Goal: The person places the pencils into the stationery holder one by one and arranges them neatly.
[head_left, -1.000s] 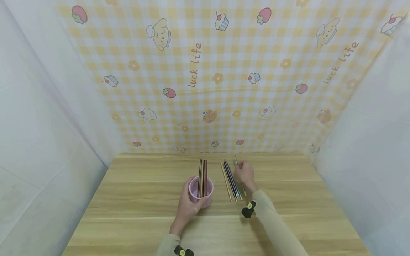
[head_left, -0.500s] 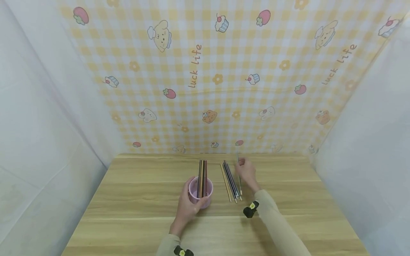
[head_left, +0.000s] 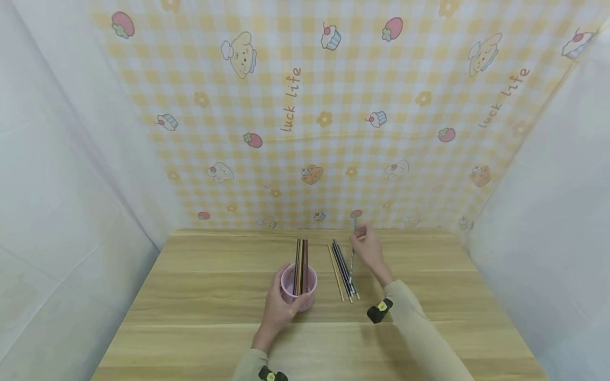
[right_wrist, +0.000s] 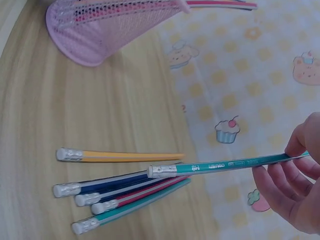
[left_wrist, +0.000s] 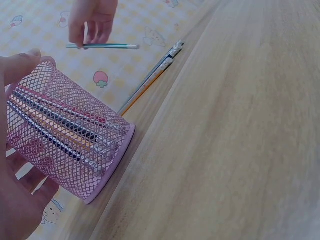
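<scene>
At the near side of the scene, two pale sleeves [head_left: 431,338] are seen, with a black device [head_left: 379,310] worn at each wrist. Toward the left, a pink mesh pencil cup [right_wrist: 112,35] is gripped by the left hand [head_left: 278,309], its thumb laid along the near side. The cup is stood upright on the wood-grained bench [head_left: 205,338], and a bundle of pencils [head_left: 301,264] is held inside it, eraser ends down. To the right of the cup, five loose pencils are laid on the bench, eraser ends turned near: a yellow pencil [right_wrist: 125,157] set slightly apart at the left, then two dark blue pencils [right_wrist: 110,182], a red pencil [right_wrist: 142,193] and a green pencil [right_wrist: 135,204]. Above them, a second green pencil [right_wrist: 220,164] is pinched by the right hand [head_left: 368,246] and raised off the bench, eraser end lowered. Farthest back, a yellow-and-white checked cloth [head_left: 324,148] is hung, printed with cupcakes and strawberries.
</scene>
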Demonstrator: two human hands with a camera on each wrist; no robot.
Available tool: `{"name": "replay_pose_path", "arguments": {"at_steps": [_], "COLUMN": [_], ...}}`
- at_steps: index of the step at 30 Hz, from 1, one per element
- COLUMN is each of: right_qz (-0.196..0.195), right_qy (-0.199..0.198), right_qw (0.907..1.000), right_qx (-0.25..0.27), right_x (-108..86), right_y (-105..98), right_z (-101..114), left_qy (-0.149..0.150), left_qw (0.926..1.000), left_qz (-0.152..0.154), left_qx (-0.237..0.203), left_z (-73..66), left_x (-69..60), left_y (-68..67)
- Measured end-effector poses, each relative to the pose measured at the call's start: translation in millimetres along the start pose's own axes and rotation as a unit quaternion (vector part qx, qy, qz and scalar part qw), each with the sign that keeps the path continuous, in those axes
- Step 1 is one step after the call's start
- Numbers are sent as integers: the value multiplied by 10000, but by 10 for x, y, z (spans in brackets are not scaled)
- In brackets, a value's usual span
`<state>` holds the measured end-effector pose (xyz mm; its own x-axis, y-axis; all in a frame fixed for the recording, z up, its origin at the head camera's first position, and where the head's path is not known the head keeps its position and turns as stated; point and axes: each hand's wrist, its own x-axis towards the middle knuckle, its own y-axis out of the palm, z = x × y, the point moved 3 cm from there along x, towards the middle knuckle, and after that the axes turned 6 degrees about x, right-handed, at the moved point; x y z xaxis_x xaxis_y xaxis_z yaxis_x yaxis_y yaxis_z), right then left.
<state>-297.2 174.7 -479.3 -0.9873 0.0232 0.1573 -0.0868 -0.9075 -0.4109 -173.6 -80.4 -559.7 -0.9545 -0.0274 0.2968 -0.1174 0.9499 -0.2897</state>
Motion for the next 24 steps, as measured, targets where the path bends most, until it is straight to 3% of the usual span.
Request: {"name": "replay_pose_path", "arguments": {"at_steps": [6,17,18,24], "right_qz": [79,-252,-259,-175], "right_qy": [-177,-622,-615,-867], "right_qw": [9996,9967,9965,9929], "right_qx": [219,454,513,797], "right_x": [-7,-60,-88,-334], "right_y": [-52,-128,-139,-227], "right_z": [184,548,625,1157], "left_qy": [59,26,33,94], "left_qw": [10000,10000,10000,10000], "left_qz": [-11,41,22,-27], "left_qx": [24,-13,-16,-12], "left_z": [-13,-14,-70,-79], "left_x": [-5,-2,-5,-6], "left_y": [-11,0,-13,-25]}}
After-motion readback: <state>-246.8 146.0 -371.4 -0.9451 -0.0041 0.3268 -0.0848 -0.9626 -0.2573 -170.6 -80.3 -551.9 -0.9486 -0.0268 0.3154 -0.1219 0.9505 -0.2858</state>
